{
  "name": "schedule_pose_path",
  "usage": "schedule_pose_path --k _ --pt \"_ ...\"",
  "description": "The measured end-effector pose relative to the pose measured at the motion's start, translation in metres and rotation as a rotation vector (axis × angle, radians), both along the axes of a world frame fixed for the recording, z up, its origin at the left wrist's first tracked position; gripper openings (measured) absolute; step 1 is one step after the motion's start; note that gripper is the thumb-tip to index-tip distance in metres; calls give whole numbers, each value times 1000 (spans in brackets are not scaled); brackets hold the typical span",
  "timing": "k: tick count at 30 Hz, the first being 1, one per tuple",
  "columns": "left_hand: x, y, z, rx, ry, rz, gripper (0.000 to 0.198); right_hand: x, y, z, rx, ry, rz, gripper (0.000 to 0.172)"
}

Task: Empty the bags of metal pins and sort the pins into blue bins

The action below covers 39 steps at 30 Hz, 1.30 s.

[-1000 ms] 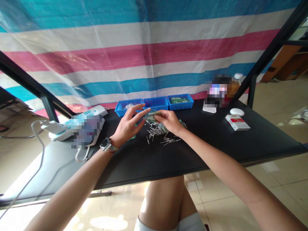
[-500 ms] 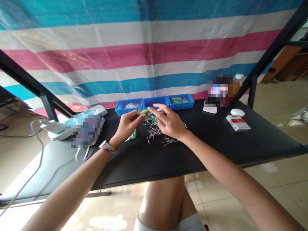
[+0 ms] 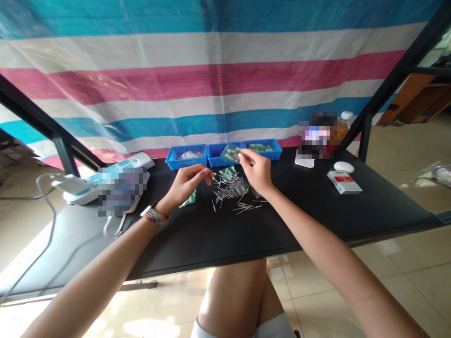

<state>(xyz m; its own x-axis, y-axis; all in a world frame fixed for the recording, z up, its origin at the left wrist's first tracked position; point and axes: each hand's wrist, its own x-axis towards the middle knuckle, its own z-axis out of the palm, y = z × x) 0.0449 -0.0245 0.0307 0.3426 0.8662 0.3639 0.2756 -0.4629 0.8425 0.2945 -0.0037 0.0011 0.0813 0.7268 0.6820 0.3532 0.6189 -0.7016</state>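
My right hand pinches a small clear-and-green packet in front of the middle blue bin. Left of the pile, my left hand is closed at thumb and forefinger, with a thin metal piece seeming to show at the fingertips. Between and below the hands lies a heap of metal rivet-like pins, with green packets among them. Another green packet is partly covered by my left hand. The left blue bin holds clear packets; the right blue bin holds green ones.
A power strip, a blurred device and cables lie on the left of the black table. At the right are a red-and-white box, a white oval case, a white object and a bottle.
The hands have moved apart. My right hand has lifted the packet up towards the middle bin, and my left hand has let go of it and sits slightly lower.
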Motion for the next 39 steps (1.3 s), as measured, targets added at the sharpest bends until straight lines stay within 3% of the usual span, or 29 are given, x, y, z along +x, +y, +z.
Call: schedule_pose_path --k 3,7,11,16,19,24,27,30,33,36,39 --pt "-5 5 -3 24 56 18 46 29 24 2 -11 108 -166 41" --pt "-6 7 -6 29 86 17 45 63 37 3 2 -207 -474 43" --pt "-4 6 -6 21 98 7 44 65 36 -7 17 -632 -454 41" --pt "-4 4 -3 30 115 12 44 50 32 -9 79 -605 -460 40" --pt "-5 7 -4 37 103 59 41 37 20 -1 104 -546 -336 33" --pt "-7 17 -13 -44 3 136 31 -10 -28 11 170 -640 202 18" --pt "-10 25 -18 -163 -156 161 29 -49 -55 12 185 -743 380 15" --pt "-16 34 -21 -300 -347 205 26 -87 -66 9 159 -886 349 19" --pt "-23 41 -23 -326 -396 252 21 -115 -64 4 123 -983 269 26" --pt "-31 44 -23 -262 -295 267 20 -125 -59 2 151 -1088 244 15" --pt "-32 41 -23 -277 -142 198 21 -120 -57 5 241 -1139 280 18"
